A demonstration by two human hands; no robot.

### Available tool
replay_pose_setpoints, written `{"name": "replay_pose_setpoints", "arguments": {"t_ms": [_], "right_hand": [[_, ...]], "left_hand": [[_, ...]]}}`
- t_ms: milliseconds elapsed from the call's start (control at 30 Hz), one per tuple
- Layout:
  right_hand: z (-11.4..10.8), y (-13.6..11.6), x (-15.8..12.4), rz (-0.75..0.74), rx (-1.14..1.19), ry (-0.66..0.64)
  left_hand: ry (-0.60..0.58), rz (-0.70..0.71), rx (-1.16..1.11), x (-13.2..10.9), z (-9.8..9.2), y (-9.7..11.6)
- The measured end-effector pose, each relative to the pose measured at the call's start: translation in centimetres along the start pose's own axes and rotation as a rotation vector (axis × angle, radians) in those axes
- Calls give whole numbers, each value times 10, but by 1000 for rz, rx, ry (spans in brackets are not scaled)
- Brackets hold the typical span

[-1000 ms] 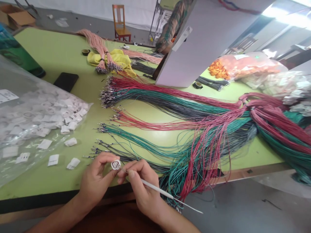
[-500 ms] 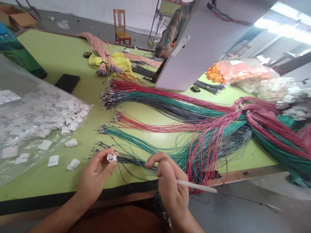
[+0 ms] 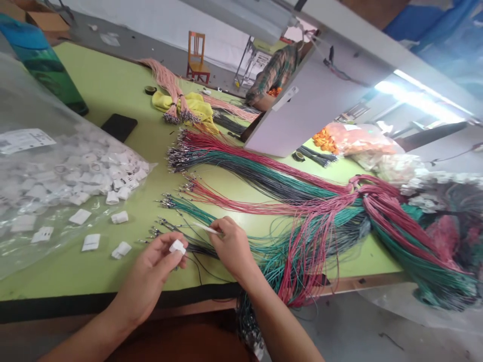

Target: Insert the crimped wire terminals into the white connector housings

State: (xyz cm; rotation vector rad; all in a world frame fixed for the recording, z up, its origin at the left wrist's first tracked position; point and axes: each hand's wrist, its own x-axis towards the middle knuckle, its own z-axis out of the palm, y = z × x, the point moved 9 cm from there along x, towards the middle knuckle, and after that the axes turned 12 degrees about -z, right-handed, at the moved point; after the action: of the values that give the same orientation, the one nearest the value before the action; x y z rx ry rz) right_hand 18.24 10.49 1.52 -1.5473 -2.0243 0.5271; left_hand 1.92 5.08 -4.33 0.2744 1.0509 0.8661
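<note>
A small white plastic connector housing [image 3: 177, 247] is pinched between the thumb and fingers of my left hand [image 3: 141, 281], just above the table's front part. My right hand [image 3: 234, 250] is closed on a thin white stick [image 3: 206, 228], whose free end points left over the wires. Beneath and behind my hands lie loose wires with metal terminals at their left ends: black wires [image 3: 204, 250], green wires [image 3: 194, 213] and red wires [image 3: 222, 202]. A thicker red, green and black wire bundle [image 3: 256, 161] stretches across the table behind them.
On the left, a clear plastic bag [image 3: 94, 181] spills white housings, with several loose ones [image 3: 91, 242] nearby. A phone [image 3: 119, 127] and a green bottle [image 3: 49, 70] stand behind it. A grey upright panel [image 3: 283, 110] rises at the back; beyond it shows a co-worker's sleeve [image 3: 279, 65].
My right hand has moved up and left, and the stick now points left instead of right. The housing has turned in my left hand. The camera view has shifted.
</note>
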Motion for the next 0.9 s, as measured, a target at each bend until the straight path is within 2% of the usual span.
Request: {"name": "replay_pose_setpoints", "arguments": {"t_ms": [167,300,433,567,633,800,900], "right_hand": [[-25,11,-7,173,217,117],[-31,3,-9,180,339,148],[-26,-16,-12,140,441,133],[-12,-49,-17,-17,511,-16],[-6,-57,-20,-67,517,-64],[0,-39,-24,3,393,6],[2,-36,-26,-37,349,22]], "left_hand": [[-18,-58,30,1,4,-5],[-91,-101,-11,4,10,-8],[-146,-189,-109,7,10,-15],[-177,-240,-225,8,10,-16],[-175,-238,-276,9,9,-14],[-166,-255,-304,9,8,-13],[-172,-259,-311,9,8,-14]]}}
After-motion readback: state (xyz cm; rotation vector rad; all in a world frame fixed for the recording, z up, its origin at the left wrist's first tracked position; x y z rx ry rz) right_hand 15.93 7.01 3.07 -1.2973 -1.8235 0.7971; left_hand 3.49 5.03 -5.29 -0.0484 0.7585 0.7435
